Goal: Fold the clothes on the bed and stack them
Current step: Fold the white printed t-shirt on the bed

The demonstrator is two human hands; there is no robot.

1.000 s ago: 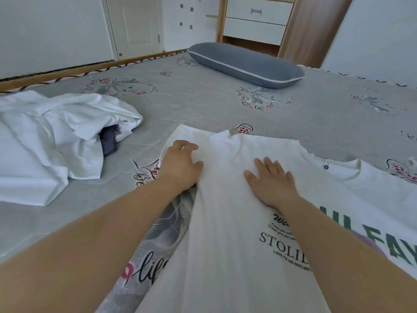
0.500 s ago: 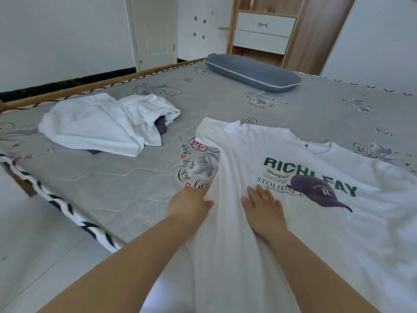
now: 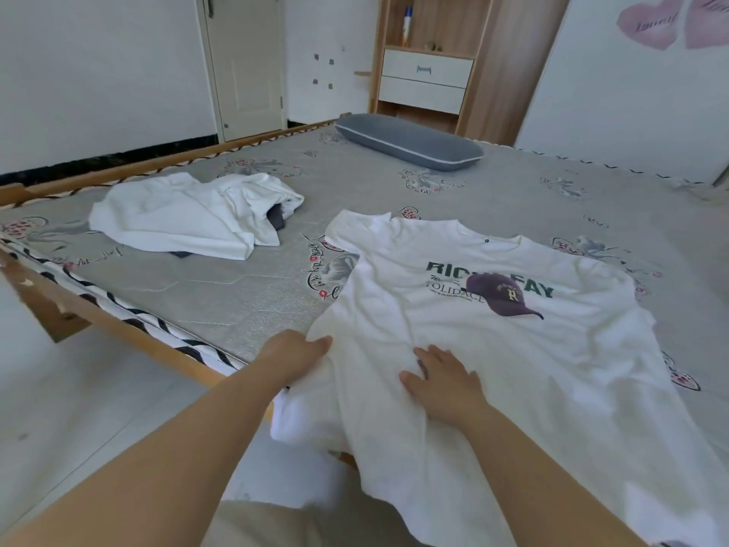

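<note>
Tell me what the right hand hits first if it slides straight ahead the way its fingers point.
Only more shirt: the right hand lies flat on it, fingers aimed up toward the green lettering. Nothing else seems to lie in that line.

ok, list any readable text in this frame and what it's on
"RIC" and "FAY": green letters on the T-shirt; the printed purple cap covers the middle.
"OLIDACE": smaller line below on the shirt, first letter creased away.
"R": on the printed cap.
Small script on the shirt, the cap's arc text, the mattress script and the pink wall hearts: too blurred to read.
</note>
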